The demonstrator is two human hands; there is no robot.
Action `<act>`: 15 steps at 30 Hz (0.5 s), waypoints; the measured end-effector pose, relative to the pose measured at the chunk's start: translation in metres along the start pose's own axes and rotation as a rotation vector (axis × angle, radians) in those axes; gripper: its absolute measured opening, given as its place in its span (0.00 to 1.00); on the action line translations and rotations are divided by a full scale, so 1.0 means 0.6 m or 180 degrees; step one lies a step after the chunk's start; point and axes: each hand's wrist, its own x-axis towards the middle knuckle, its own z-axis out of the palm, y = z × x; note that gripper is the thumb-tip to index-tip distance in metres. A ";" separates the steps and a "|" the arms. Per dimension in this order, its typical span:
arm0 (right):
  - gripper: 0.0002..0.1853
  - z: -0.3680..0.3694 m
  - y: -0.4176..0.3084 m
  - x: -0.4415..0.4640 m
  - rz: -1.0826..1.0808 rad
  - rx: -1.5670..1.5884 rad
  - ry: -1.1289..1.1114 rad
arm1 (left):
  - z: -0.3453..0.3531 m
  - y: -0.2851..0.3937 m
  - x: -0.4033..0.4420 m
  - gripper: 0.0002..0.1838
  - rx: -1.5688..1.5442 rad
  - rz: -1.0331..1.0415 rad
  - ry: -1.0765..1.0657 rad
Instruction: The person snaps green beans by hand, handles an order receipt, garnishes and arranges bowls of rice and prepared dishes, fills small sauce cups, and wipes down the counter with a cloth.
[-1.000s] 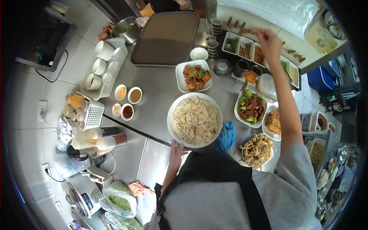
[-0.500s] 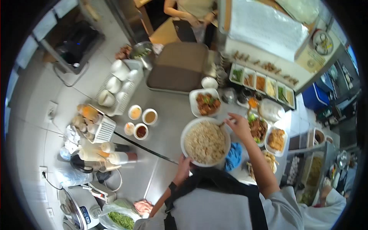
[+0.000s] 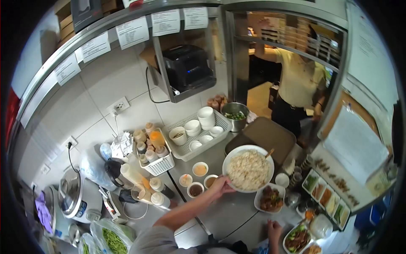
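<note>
My left hand (image 3: 220,186) grips the left rim of a large white bowl of fried rice (image 3: 248,169), its fingers closed on the edge. Held out over the counter, the bowl overlaps the near part of a brown tray (image 3: 277,135). A spoon (image 3: 270,153) leans in the rice at the bowl's right rim. My right hand (image 3: 274,230) is low, apart from the bowl, its fingers loosely bent with nothing visible in them. It is near a white dish of meat and greens (image 3: 297,238). Just below the bowl sits a white dish of glazed meat (image 3: 270,199).
Small sauce cups (image 3: 195,189) stand left of the bowl. Behind them are a basket of white bowls (image 3: 198,129) and a basket of squeeze bottles (image 3: 158,163). Topping containers (image 3: 325,198) line the right side. Beyond the opening stands a person (image 3: 298,76) in a yellow shirt.
The bowl has moved forward toward the brown tray in my left hand. My right hand has left the spoon and bowl rim and dropped back. My view has swung up and left.
</note>
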 end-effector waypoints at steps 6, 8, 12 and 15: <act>0.25 0.003 -0.002 0.041 0.0746 0.1404 -0.0192 | 0.018 0.036 0.403 0.25 -0.0528 0.0257 0.0550; 0.28 -0.014 -0.023 0.060 0.0955 0.1563 -0.0338 | 0.055 0.041 0.474 0.26 -0.0538 0.0422 0.0762; 0.29 -0.014 0.009 0.075 0.0777 0.1333 -0.0668 | 0.091 0.042 0.567 0.27 -0.0600 0.0548 0.1024; 0.33 -0.002 0.079 0.086 0.0838 0.1125 -0.0941 | 0.080 0.028 0.597 0.28 -0.0516 0.0482 0.1048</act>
